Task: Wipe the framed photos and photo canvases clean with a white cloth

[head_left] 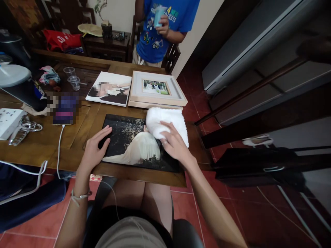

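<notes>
A dark photo print [126,137] with a white dress on it lies flat at the near edge of the wooden table [77,144]. My left hand [95,148] rests on its left edge, fingers spread and flat. My right hand [173,143] presses a folded white cloth [168,122] onto the print's upper right part, fingers curled over the cloth. Beyond it lie a pale wooden picture frame [157,90] with a small photo inside and a second unframed photo print [110,89].
A person in a blue shirt [165,27] stands at the table's far side holding a cup. A phone [64,110] on a white cable, a white power strip [9,122], plastic cups [72,78] and clutter sit left. Dark furniture and rails stand right.
</notes>
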{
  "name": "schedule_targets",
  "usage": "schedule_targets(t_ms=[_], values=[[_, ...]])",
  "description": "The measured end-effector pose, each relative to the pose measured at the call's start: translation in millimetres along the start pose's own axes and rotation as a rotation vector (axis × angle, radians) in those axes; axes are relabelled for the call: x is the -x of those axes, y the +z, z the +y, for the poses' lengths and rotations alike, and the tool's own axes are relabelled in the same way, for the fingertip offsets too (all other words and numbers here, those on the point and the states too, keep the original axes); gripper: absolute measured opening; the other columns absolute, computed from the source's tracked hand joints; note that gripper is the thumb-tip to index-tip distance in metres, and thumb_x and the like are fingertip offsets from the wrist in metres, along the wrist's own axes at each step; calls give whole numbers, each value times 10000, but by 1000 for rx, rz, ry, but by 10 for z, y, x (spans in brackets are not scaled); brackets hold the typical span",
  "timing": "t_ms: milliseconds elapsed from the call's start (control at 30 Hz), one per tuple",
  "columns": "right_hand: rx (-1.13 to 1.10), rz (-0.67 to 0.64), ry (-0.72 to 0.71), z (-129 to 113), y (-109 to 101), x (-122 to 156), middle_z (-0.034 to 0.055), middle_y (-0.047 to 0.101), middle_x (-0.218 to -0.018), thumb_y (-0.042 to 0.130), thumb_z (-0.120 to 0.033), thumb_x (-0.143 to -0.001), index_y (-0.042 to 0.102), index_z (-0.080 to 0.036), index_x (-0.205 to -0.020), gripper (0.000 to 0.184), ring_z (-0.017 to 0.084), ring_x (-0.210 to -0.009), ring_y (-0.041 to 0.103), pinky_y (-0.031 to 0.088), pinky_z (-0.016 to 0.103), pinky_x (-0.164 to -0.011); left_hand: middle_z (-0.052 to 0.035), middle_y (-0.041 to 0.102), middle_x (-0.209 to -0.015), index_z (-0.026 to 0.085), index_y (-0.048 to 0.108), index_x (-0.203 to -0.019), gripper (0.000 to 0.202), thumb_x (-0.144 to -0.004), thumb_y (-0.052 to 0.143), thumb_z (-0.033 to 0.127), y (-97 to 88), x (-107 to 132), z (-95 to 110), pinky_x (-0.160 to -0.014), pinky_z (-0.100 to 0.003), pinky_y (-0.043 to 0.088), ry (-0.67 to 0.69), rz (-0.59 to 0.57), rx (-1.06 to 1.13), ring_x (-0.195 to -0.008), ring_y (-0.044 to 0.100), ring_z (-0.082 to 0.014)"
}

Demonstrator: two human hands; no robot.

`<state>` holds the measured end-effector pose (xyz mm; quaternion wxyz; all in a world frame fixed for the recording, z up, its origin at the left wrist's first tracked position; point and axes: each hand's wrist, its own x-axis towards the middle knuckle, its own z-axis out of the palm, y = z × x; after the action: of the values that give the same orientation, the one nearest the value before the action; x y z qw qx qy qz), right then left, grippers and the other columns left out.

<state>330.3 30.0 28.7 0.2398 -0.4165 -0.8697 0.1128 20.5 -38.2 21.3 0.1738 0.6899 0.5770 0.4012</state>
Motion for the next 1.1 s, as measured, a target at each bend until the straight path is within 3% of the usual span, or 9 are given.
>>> schedule_targets(t_ms=[133, 333, 500, 567, 667, 800, 900, 1000, 1100], values=[[157, -17, 52, -15, 68, -84, 142, 479, -1477, 465, -112, -800, 659, -163, -871, 213, 398, -1429, 291, 185, 730, -1121, -70, 612, -1359, 206, 628, -1261, 354, -958, 492, 326, -3, 0, -3, -1126, -465, 401, -4, 1, 5, -1304, 535, -229], [92, -36, -51, -605, -44, 539, 154, 485, -1465, 487, -77, -760, 606, -189, -697, 175, 372, -1409, 323, 231, 694, -1140, -72, 607, -1364, 203, 627, -1265, 352, -957, 502, 319, -4, -2, -10, -1131, -459, 393, -4, -5, -1, -1308, 530, -231], [-180, -158, -189, -985, -287, 850, 97, 571, -1374, 486, -95, -716, 591, -206, -701, 153, 314, -1304, 461, 326, 616, -1136, -72, 601, -1372, 207, 625, -1271, 356, -958, 502, 326, -1, -7, -7, -1133, -468, 390, -13, -11, -9, -1311, 527, -240], [-281, -177, -236, -956, -298, 806, 87, 593, -1347, 472, -96, -736, 594, -206, -744, 164, 288, -1288, 480, 332, 583, -1144, -70, 601, -1373, 207, 623, -1273, 359, -959, 500, 330, -3, -8, -6, -1131, -473, 391, -13, -13, -8, -1311, 527, -241], [-322, -100, -229, -725, -193, 592, 97, 609, -1324, 449, -69, -775, 565, -205, -729, 185, 268, -1273, 496, 293, 580, -1163, -73, 606, -1367, 202, 625, -1269, 360, -959, 499, 333, -5, -7, -8, -1126, -477, 395, -6, -12, -9, -1309, 529, -242], [-152, -31, -141, -295, -25, 181, 127, 611, -1301, 446, -122, -819, 636, -192, -834, 204, 291, -1259, 494, 265, 611, -1159, -80, 611, -1359, 193, 631, -1262, 356, -956, 505, 324, -4, -4, -16, -1125, -462, 399, 5, -4, -2, -1302, 536, -238], [46, -15, -21, -93, 29, -31, 185, 521, -1413, 439, -137, -833, 667, -137, -909, 240, 364, -1338, 405, 210, 681, -1140, -78, 613, -1357, 196, 630, -1263, 355, -954, 510, 322, -1, -4, -23, -1127, -456, 398, 11, 4, 3, -1303, 536, -234], [165, -43, 37, -109, 56, -12, 200, 435, -1494, 451, -105, -811, 666, -125, -872, 225, 415, -1424, 276, 163, 734, -1120, -81, 614, -1354, 197, 629, -1264, 356, -956, 506, 326, -1, -2, -28, -1123, -460, 403, 15, 4, 10, -1300, 539, -235], [161, -57, -20, -345, 48, 238, 188, 438, -1497, 473, -65, -764, 647, -147, -793, 194, 399, -1443, 257, 172, 715, -1138, -83, 612, -1357, 197, 626, -1268, 357, -958, 503, 324, -3, -1, -31, -1121, -466, 404, 16, 0, 9, -1301, 538, -236]])
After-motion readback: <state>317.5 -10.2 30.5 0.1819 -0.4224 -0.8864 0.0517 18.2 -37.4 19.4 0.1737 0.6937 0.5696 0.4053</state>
